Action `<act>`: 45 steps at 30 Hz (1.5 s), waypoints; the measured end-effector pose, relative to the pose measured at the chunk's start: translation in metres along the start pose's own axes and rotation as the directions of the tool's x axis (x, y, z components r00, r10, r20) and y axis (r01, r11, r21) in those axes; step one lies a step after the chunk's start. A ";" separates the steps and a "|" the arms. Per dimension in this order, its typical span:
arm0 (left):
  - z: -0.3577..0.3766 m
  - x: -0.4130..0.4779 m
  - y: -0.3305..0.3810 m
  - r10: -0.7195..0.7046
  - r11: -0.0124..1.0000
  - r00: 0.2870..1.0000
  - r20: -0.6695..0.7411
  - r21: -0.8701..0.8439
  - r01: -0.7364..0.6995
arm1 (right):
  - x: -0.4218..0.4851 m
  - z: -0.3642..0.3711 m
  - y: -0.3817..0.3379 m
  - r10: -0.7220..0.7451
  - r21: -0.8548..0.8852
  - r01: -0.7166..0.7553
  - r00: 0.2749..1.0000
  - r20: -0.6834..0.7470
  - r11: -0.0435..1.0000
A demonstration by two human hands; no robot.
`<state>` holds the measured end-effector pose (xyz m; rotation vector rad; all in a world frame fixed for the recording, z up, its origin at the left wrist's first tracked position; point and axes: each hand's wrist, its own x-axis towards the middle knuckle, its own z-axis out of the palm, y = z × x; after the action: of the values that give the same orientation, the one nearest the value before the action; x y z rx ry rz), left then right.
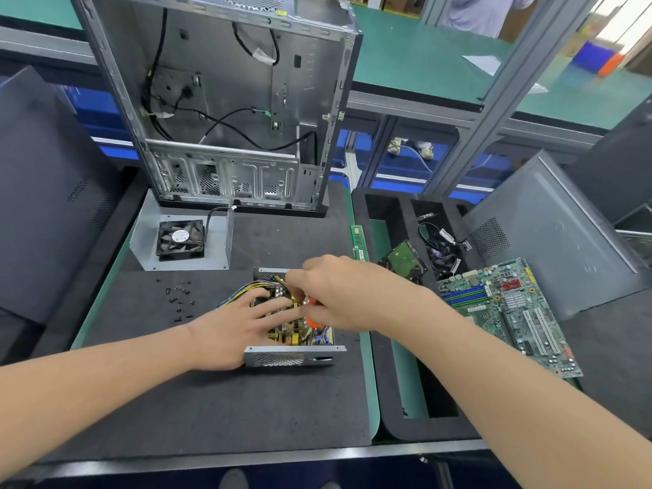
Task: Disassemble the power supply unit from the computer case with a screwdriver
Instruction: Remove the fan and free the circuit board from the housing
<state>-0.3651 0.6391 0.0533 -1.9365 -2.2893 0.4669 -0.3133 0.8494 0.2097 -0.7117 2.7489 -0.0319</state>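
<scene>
Several likely screws (180, 298) dot the mat (211, 400) near the power supply (293, 358).

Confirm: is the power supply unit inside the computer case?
No: the power supply unit lies on the black mat in front of the computer case.

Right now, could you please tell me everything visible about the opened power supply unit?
The power supply unit lies flat on the dark mat, cover off, circuit board and yellow wires showing, a perforated grey metal wall toward the camera. The left hand rests on it; the right hand holds an orange-handled screwdriver over it.
</scene>
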 end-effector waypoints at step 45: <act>0.021 0.005 -0.010 0.060 0.995 0.996 -0.067 -0.073 -0.065 | 0.045 0.041 0.033 -0.037 0.573 0.131 0.984 -0.173 0.809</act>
<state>-0.3813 0.6394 0.0357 -2.0309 -2.2433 0.3241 -0.3539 0.8591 0.1551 -0.6638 2.6071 -0.9475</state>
